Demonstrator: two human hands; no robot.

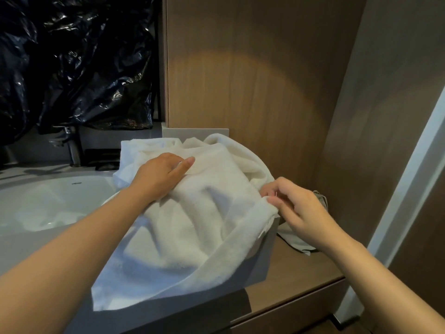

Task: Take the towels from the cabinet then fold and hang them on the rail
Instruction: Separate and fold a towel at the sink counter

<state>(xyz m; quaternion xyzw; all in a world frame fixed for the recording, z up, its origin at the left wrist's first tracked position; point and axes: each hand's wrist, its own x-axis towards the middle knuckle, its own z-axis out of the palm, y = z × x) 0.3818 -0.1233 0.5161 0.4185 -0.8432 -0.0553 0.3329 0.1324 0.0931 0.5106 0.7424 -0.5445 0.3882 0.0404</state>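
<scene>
While the left hand [163,172] lies palm-down on the white towel [204,213], its grip clasping a fold, the right hand [296,208] bends inward, its grip pinching the hem.

A large white terry towel [204,213] lies bunched in soft, loose folds at the right end of a grey surface [204,302]. It covers that end from the back edge to the front, and one corner spreads flat toward the front edge. A long hem runs diagonally along the right edge. The left hands' thumb [163,174] lies over a folded flap near the back, while the right hand [296,208] pinches the hem at the right edge.
</scene>
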